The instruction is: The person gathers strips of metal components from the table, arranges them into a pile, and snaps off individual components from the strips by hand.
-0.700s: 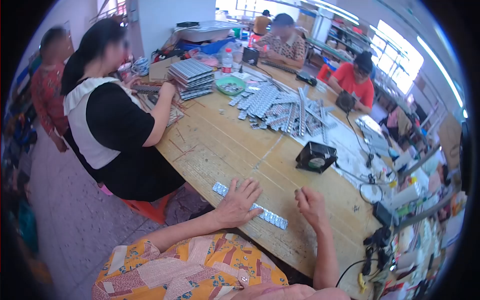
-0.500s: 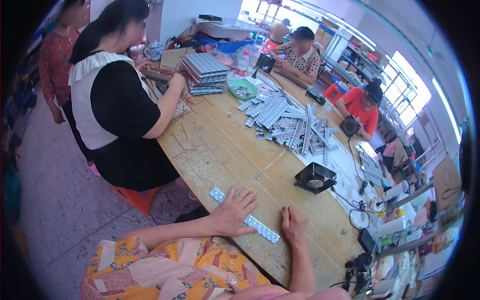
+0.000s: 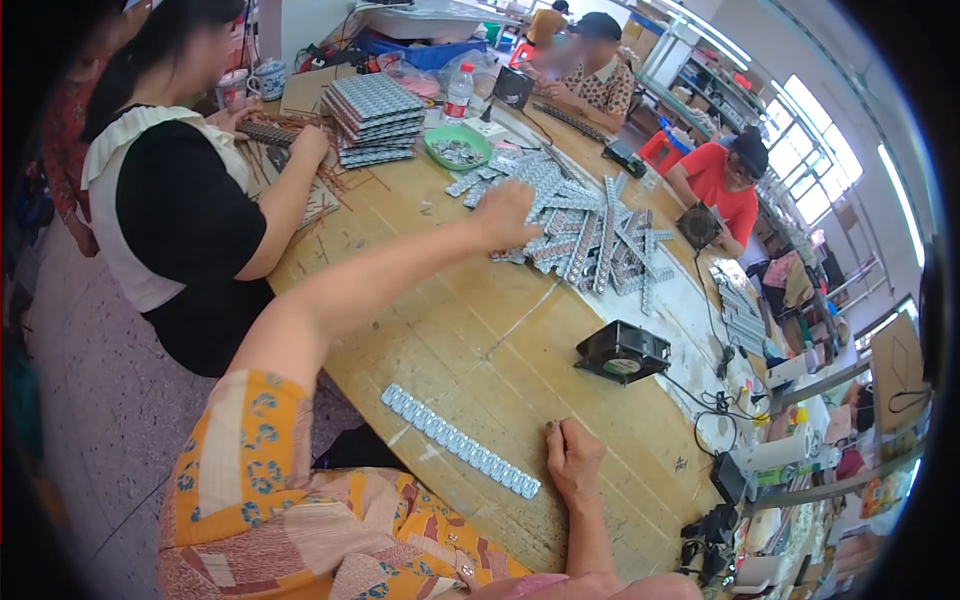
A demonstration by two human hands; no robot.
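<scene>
Held left hand (image 3: 503,215), grasp indiscernible, over tangled segmented strips (image 3: 606,235) best parted gently, and rested right hand (image 3: 576,460) clenched near lone strip (image 3: 461,442).

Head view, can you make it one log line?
left hand: over strip pile, grip unclear | right hand: curled, beside lone strip | lone strip: on table, untouched

I have a wooden table (image 3: 430,330) on my monitor: a silver strip (image 3: 460,441) lies along its near edge, a black fan (image 3: 623,352) stands toward its right edge, a heap of strips (image 3: 605,235) spreads farther in.
</scene>
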